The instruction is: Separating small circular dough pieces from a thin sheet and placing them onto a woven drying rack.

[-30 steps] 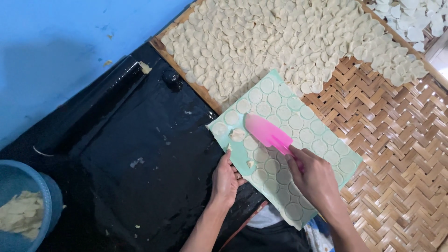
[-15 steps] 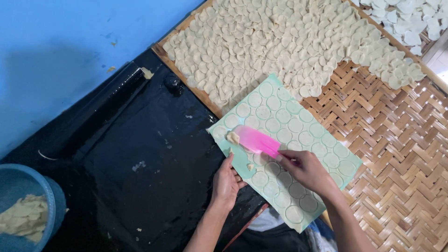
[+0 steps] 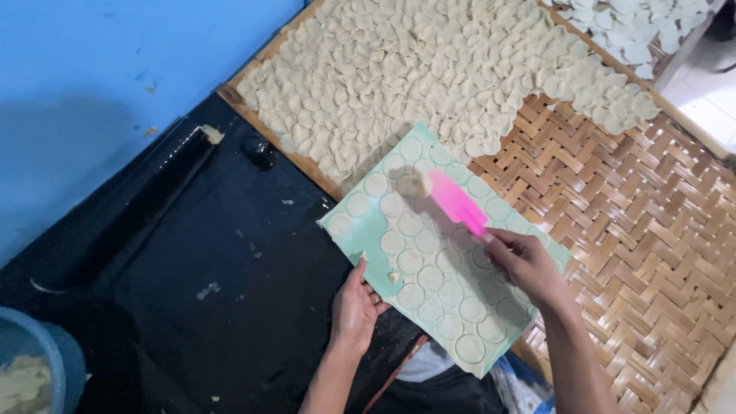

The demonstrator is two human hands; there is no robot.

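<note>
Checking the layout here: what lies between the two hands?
In the head view, the green mould sheet with its round dough discs spans the gap. The left hand steadies its edge; the right hand holds the pink scraper.

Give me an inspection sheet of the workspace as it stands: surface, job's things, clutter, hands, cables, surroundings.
Surface: black sheet beside a woven bamboo tray.
Job's things: pale green mould board dotted with round dough discs, lying half on the sheet and half on the tray; pink scraper with dough at its tip; heap of loose dough discs spread on the tray.
Clutter: dough scraps on the black sheet; blue tub with dough at lower left.
Hands: left hand steadies the board's near edge; right hand grips the scraper.
Cables: nothing seen.
Surroundings: blue wall at upper left; second tray of discs at top right.
</note>
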